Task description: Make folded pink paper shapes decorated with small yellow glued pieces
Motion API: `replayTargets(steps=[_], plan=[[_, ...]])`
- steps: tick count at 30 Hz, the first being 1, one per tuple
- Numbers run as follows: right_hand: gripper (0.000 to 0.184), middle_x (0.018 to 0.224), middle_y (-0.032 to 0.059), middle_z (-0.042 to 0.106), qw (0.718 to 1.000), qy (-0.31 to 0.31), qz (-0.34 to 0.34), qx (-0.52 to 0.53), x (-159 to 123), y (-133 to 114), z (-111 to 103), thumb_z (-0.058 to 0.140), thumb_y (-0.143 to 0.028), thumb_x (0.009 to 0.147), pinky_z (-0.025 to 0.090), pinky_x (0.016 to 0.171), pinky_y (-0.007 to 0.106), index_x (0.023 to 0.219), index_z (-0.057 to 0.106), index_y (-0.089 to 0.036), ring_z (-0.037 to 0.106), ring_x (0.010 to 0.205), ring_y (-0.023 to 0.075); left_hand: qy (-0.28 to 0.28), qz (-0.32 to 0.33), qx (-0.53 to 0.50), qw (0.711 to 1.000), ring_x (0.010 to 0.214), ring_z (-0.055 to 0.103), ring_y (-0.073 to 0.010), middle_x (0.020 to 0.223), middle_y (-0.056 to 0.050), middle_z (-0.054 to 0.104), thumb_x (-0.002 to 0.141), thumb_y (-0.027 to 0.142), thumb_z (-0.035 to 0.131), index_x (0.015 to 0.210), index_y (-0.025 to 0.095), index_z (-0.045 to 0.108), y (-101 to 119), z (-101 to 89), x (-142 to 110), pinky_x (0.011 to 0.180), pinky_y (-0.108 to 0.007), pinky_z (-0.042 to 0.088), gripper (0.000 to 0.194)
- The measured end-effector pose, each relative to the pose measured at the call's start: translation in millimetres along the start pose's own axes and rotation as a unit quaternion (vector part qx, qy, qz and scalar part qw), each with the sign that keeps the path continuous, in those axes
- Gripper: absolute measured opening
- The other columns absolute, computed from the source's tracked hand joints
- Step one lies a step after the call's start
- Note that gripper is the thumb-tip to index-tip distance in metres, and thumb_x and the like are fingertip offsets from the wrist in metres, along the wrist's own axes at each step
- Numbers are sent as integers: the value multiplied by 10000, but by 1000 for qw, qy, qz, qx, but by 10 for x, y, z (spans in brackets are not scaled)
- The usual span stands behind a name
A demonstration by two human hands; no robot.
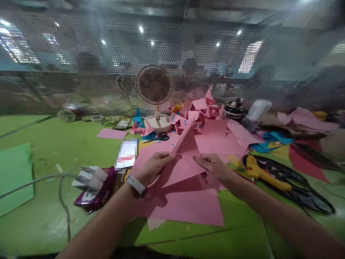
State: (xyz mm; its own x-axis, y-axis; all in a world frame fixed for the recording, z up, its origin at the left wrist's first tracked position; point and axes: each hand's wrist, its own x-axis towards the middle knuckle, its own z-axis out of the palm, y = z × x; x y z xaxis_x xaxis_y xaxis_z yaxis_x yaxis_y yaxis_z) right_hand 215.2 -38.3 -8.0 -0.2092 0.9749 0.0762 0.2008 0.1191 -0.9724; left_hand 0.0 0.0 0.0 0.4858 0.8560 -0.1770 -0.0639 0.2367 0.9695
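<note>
A pink paper sheet (185, 151), partly folded up into a slanting flap, is held between both of my hands. My left hand (157, 165) pinches its left side, with thumb and fingers closed near the fold; a watch with a pale strap is on that wrist. At the right edge, my right hand (212, 165) grips the same sheet with thumb and fingertips. Beneath lies another flat pink sheet (196, 212) on the green table (88, 237). Just beyond my hands rises a pile of folded pink paper pieces (212, 108), some with small blue dots.
Black scissors (163, 136) lie before a desk fan (154, 86). To the left are a phone-like screen (126, 154) and a purple box (107, 190) with white plugs and grey cables. A yellow-and-black object (269, 176) lies right. A perforated metal screen (115, 50) stands behind.
</note>
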Motion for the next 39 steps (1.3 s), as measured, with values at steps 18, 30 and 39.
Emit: replayTargets(steps=[18,30,39], plan=[[222,875,53,668,878,62,9,-475,-728,-158,-1129,557,-384,750,438,710,310,840,652,-205,598,804,209,2,-29,28,999,712,636,-197,818,-70,698,733,379,618,855,173,670,36,-69,-184,682,-293,500,245],[159,810,20,659,808,137,69,-569,-1285,145,-1721,481,-287,762,423,605,264,846,604,-231,598,677,172,63,-23,52,996,840,643,-181,954,-66,695,736,381,620,936,185,663,30,-93,-203,765,-259,496,284],[198,790,36,676,780,218,92,-579,-1242,-171,-1741,488,-314,767,412,581,274,861,631,-214,598,665,184,134,-22,134,982,976,611,-245,1034,-41,679,716,431,613,913,239,688,24,-229,-114,847,-353,487,285]])
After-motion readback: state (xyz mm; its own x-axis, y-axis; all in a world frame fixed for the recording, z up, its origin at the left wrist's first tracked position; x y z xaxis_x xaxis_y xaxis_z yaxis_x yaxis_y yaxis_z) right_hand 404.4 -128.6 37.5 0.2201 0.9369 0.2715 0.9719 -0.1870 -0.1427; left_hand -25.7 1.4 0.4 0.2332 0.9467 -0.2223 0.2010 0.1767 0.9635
